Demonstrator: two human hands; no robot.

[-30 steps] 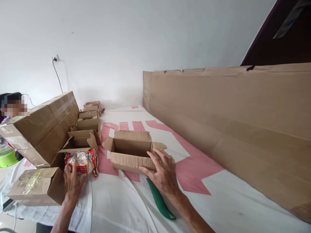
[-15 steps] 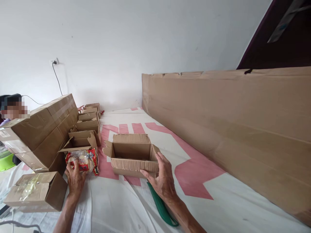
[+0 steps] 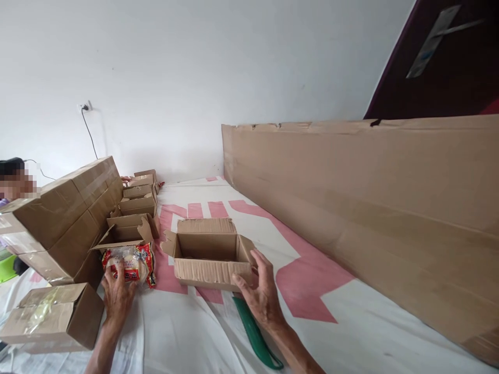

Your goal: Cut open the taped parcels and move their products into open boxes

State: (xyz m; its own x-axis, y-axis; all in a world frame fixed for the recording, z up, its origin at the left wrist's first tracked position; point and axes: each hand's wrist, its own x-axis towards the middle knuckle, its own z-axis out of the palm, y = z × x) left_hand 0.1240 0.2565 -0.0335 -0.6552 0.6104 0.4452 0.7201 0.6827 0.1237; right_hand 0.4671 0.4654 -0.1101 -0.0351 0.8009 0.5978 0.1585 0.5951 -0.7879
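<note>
Left hand (image 3: 118,297) on the red packet (image 3: 128,264), right hand (image 3: 262,296) at the centre box (image 3: 208,271)!
Here's the packet, lying outside the box at nine o'clock from it, left fingers spread wide across its near side; over at four o'clock, the right thumb is by the near wall, fingers curving round the end, and whether they grip I cannot tell. The box stands upright on the cloth-covered table (image 3: 175,332), flaps open, its floor mostly hidden. Done, by the look of it: the taped box (image 3: 50,318) at eight o'clock, shut. Left open: this one, plus the row of boxes (image 3: 137,205) running off towards eleven, beside stacked cartons (image 3: 64,210). A green handle (image 3: 251,330) lies at five o'clock.
</note>
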